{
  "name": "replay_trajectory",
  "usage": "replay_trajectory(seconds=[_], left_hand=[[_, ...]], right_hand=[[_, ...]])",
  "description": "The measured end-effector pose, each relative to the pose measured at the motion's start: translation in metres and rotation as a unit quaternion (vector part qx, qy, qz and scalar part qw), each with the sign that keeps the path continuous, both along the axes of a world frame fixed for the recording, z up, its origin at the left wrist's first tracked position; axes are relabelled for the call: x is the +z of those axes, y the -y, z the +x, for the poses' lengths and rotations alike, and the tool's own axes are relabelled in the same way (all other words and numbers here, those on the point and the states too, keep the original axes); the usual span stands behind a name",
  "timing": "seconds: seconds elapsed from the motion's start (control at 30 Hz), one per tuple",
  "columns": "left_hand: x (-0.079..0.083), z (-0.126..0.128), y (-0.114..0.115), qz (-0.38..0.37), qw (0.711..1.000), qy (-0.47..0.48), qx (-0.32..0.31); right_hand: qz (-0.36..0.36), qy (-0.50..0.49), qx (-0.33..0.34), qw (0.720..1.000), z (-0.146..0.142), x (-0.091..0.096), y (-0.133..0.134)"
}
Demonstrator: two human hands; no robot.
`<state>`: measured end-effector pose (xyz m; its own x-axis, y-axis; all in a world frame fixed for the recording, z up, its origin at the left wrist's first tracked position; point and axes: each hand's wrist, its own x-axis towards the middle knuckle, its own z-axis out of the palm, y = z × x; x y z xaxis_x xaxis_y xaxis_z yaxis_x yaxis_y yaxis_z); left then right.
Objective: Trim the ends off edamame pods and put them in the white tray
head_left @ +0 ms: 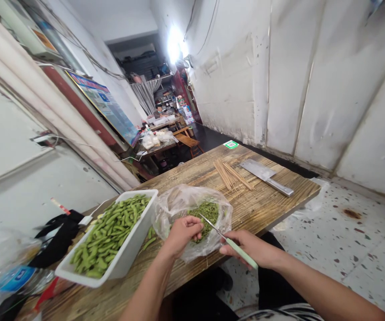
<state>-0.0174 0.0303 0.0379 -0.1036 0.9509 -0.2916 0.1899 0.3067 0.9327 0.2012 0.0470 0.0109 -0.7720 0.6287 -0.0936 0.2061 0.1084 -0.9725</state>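
Left hand (182,232) curled shut at mouth of plastic bag (179,203) of green trimmings, contents of pinch unclear; right hand (251,248) clamped on green-handled knife (234,244), blade over bag; white tray (130,249) of pods just left; cleaver (266,176), skewers (231,175) at far end of wooden table (269,205)

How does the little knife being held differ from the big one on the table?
The small knife has a narrow blade and pale green handle; the cleaver has a broad rectangular blade and metal handle. The small knife is in the right hand; the cleaver lies flat, untouched. Both have metal blades.
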Motion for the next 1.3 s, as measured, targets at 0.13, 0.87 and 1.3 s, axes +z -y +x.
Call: replay_trajectory(seconds=[0.13, 0.87, 1.3], left_hand=[[-0.002, -0.002, 0.0, -0.017, 0.999, 0.033, -0.011], [0.003, -0.013, 0.0, -0.049, 0.995, 0.088, 0.005], [-0.022, -0.044, -0.024, 0.024, 0.944, -0.328, -0.01]], right_hand=[[-0.005, 0.007, -0.002, 1.0, 0.0, 0.001, 0.001], [-0.148, -0.002, 0.01, 0.989, -0.002, -0.016, -0.005], [-0.188, -0.016, -0.002, 0.982, -0.002, -0.017, -0.005]])
